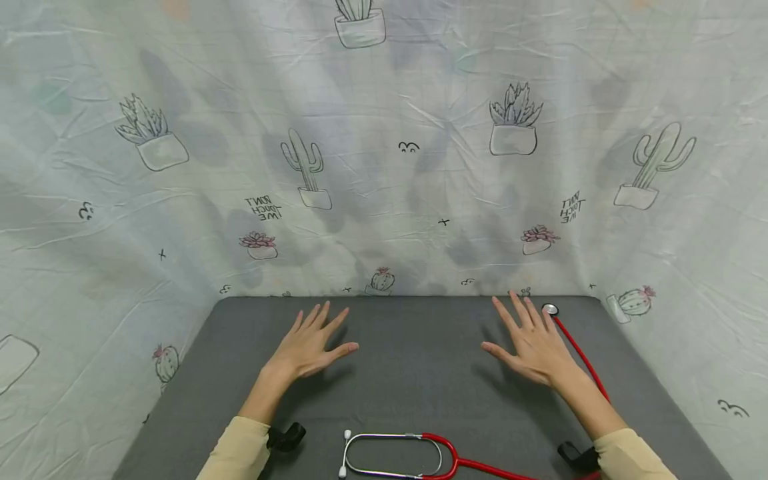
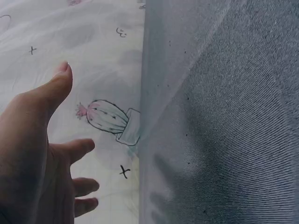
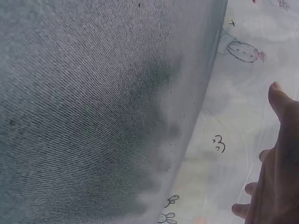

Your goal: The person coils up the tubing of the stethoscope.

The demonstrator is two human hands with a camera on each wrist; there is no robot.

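Observation:
A stethoscope with red tubing [image 1: 483, 468] and a silver headset [image 1: 384, 437] lies near the front edge of the grey table. Its round chestpiece [image 1: 550, 309] rests at the back right, and part of the tube passes behind my right arm. My left hand [image 1: 309, 348] is held over the left half of the table, fingers spread, holding nothing. Over the right half my right hand [image 1: 533, 343] is spread too, just left of the chestpiece and apart from it. Both wrist views show the hands, left [image 2: 51, 140] and right [image 3: 278, 163], with nothing in them.
The grey table [image 1: 414, 373] ends at a white curtain [image 1: 384, 167] printed with cactus drawings, which hangs behind it and along both sides. Black straps [image 1: 287, 437] sit at my wrists, over cream sleeves [image 1: 237, 450].

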